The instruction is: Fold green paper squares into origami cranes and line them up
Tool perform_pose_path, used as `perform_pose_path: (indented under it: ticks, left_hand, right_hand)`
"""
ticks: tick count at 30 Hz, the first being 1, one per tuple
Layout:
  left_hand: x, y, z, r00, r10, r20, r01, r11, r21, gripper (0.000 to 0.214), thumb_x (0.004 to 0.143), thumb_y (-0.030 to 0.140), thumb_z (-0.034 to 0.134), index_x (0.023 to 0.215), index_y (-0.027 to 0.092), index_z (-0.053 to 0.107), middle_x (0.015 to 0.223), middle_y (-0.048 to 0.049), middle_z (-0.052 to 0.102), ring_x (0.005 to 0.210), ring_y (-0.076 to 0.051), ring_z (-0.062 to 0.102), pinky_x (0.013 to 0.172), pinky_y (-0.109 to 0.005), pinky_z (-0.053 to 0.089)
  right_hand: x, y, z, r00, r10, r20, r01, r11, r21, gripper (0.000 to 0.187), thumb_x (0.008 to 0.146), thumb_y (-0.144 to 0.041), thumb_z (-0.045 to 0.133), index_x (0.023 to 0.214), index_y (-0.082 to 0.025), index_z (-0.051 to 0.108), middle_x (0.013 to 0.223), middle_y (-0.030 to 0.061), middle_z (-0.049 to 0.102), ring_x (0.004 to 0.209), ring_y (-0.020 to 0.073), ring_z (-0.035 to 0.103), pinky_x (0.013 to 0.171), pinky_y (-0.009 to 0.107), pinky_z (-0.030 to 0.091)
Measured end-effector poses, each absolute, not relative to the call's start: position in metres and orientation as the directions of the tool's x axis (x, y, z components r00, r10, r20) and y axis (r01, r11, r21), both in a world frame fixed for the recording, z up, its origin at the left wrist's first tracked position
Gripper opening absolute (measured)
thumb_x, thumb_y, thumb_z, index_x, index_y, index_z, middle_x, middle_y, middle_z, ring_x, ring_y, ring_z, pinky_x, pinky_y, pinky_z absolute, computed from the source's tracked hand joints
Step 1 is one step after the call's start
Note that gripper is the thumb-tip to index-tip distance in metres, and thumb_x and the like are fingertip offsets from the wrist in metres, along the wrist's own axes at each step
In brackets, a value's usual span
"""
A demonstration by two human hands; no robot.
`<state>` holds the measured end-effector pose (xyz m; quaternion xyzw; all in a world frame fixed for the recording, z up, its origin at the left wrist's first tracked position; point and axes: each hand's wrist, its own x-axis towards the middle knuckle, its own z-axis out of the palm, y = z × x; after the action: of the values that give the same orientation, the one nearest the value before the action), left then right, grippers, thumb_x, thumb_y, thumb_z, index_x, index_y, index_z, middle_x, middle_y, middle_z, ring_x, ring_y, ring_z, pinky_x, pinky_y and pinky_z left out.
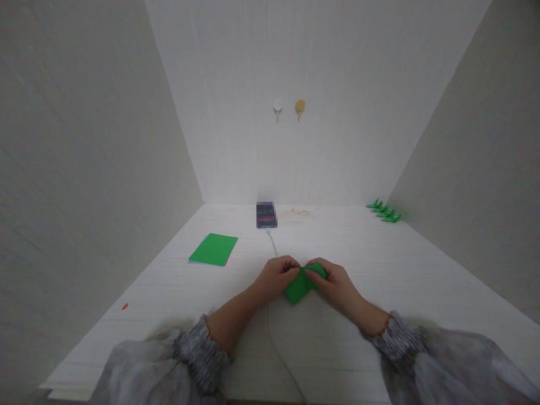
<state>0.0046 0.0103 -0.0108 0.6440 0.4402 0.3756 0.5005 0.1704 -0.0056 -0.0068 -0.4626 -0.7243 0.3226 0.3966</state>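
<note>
Between my two hands is a piece of green folded paper [298,289], held a little above the white table. My left hand [277,277] pinches its upper left edge with thumb and fingers. On the other side, my right hand [333,277] grips the paper's right part, its thumb pressed on the near face. The fingertips of both hands almost meet at the top of the paper. Part of the sheet is hidden behind my fingers. To the left lies a stack of square paper [214,249] with a green sheet on top.
Several small green folded paper figures [385,211] stand in a row at the back right. A dark phone-like device [266,215], blurred, sits against the back wall, and a white cable [276,343] runs from it toward me. Two hooks [300,106] are on the wall. An orange mark [124,306] shows at left.
</note>
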Motion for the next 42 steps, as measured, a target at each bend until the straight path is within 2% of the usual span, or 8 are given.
perform_pose_path:
  ticks: [6,12,15,22,28,31,37,42]
  left_hand:
    - [0.007,0.008,-0.013,0.359,0.933,0.013,0.059,-0.037,0.998,0.017,0.065,0.030,0.058,0.069,0.013,0.057,0.059,0.0014,0.054,0.052,-0.007,0.045,0.052,-0.020,0.034]
    - [0.007,0.008,-0.015,0.398,0.916,0.047,-0.019,-0.043,0.999,0.021,0.062,0.033,0.062,0.065,0.013,0.055,0.055,0.0032,0.050,0.051,-0.006,0.041,0.051,-0.020,0.031]
    - [0.007,0.007,-0.013,0.403,0.914,0.048,-0.052,-0.029,0.998,0.023,0.061,0.034,0.063,0.064,0.013,0.055,0.054,0.0036,0.050,0.050,-0.006,0.041,0.052,-0.020,0.031]
    - [0.007,0.006,-0.013,0.409,0.908,-0.094,0.021,0.094,0.995,0.024,0.062,0.035,0.061,0.070,0.012,0.059,0.060,0.0012,0.054,0.052,-0.007,0.045,0.052,-0.021,0.032]
    - [0.006,0.008,-0.015,0.341,0.936,-0.083,0.168,0.027,0.985,0.019,0.064,0.030,0.056,0.068,0.012,0.059,0.056,0.0019,0.052,0.049,-0.007,0.042,0.049,-0.021,0.031]
    - [0.006,0.008,-0.015,0.347,0.935,-0.074,0.198,0.005,0.980,0.020,0.064,0.030,0.055,0.070,0.012,0.060,0.057,0.0015,0.053,0.050,-0.008,0.043,0.049,-0.021,0.032]
    - [0.006,0.006,-0.012,0.360,0.923,-0.134,0.167,0.078,0.983,0.020,0.064,0.030,0.054,0.067,0.011,0.060,0.054,0.0018,0.052,0.049,-0.007,0.042,0.048,-0.021,0.030]
    - [0.005,0.006,-0.010,0.340,0.931,-0.132,0.111,0.099,0.989,0.018,0.064,0.029,0.055,0.065,0.012,0.060,0.052,0.0026,0.050,0.047,-0.007,0.040,0.048,-0.020,0.029]
  right_hand:
    - [0.174,-0.002,-0.020,-0.209,0.962,0.173,0.173,0.210,-0.962,0.015,0.071,-0.032,0.056,0.067,-0.017,0.057,0.057,-0.0021,0.052,0.055,0.0115,0.047,0.052,0.024,0.037]
    - [0.173,-0.002,-0.025,-0.241,0.967,0.078,-0.054,0.067,-0.996,0.013,0.068,-0.030,0.061,0.064,-0.017,0.057,0.057,-0.0024,0.054,0.052,0.0103,0.048,0.052,0.024,0.038]
    - [0.173,-0.002,-0.026,-0.252,0.966,0.057,-0.106,0.031,-0.994,0.014,0.067,-0.029,0.062,0.063,-0.017,0.057,0.058,-0.0018,0.055,0.053,0.0107,0.049,0.054,0.024,0.040]
    - [0.175,-0.001,-0.028,-0.228,0.971,0.071,-0.030,0.066,-0.997,0.017,0.068,-0.032,0.061,0.063,-0.016,0.057,0.058,-0.0011,0.056,0.052,0.0110,0.050,0.053,0.024,0.040]
    - [0.176,-0.001,-0.021,-0.251,0.952,0.173,0.232,0.233,-0.944,0.016,0.069,-0.030,0.058,0.076,-0.017,0.061,0.067,0.0009,0.060,0.061,0.0136,0.054,0.055,0.024,0.043]
    - [0.177,-0.002,-0.019,-0.261,0.943,0.205,0.308,0.283,-0.908,0.017,0.069,-0.027,0.058,0.081,-0.017,0.062,0.071,0.0014,0.062,0.065,0.0147,0.056,0.058,0.024,0.044]
    - [0.178,-0.004,-0.020,-0.273,0.928,0.252,0.304,0.332,-0.893,0.016,0.072,-0.028,0.055,0.081,-0.018,0.064,0.074,0.0027,0.065,0.069,0.0158,0.059,0.061,0.026,0.046]
    - [0.181,-0.004,-0.017,-0.355,0.879,0.318,0.292,0.427,-0.856,0.018,0.073,-0.020,0.053,0.086,-0.018,0.065,0.080,0.0039,0.067,0.074,0.0163,0.060,0.067,0.027,0.046]
